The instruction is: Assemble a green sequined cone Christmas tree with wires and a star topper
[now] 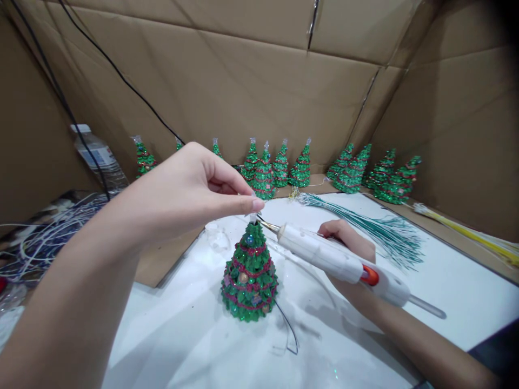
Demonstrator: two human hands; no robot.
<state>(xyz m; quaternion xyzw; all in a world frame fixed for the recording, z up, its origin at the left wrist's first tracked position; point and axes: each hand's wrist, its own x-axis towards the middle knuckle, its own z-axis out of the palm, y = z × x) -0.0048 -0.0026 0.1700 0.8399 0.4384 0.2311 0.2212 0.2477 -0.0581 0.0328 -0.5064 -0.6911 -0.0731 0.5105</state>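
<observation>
A small green Christmas tree figurine (250,273) with red garlands and coloured baubles stands upright on the white tabletop. At its tip, the thumb and forefinger of my left hand (194,189) pinch a small pale topper (253,216), probably a star, mostly hidden by the fingers. My right hand (348,237) grips a white glue gun (324,254) from behind. The gun's metal nozzle points left and reaches the treetop just beneath the topper. A clear glue stick (427,307) juts from its rear end. A thin dark wire trails from the tree's base.
Several finished-looking trees (300,167) line the cardboard back wall (243,81). A bundle of green wires (365,221) lies right of the gun, yellow wires (470,232) farther right. At left are tangled white and blue wires (52,232) and a plastic bottle (97,154).
</observation>
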